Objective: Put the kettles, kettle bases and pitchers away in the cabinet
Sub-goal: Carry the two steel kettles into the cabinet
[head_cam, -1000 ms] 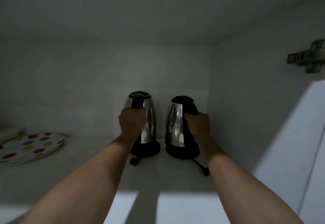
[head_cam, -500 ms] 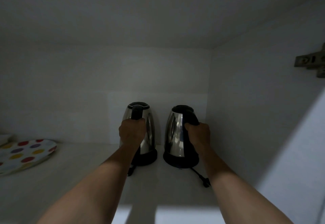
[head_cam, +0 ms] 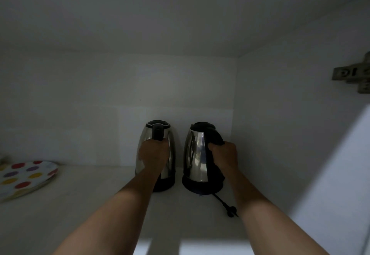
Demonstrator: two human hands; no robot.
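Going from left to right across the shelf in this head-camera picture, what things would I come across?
Spotted plate → left kettle, its handle gripped by the left hand → right kettle, its handle gripped by the right hand → door hinge on the cabinet's side wall.

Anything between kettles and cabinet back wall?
Nothing visible. The left black-handled steel kettle, in the left hand, and the right steel kettle, in the right hand, stand near the white back wall; polka-dot plate far left.
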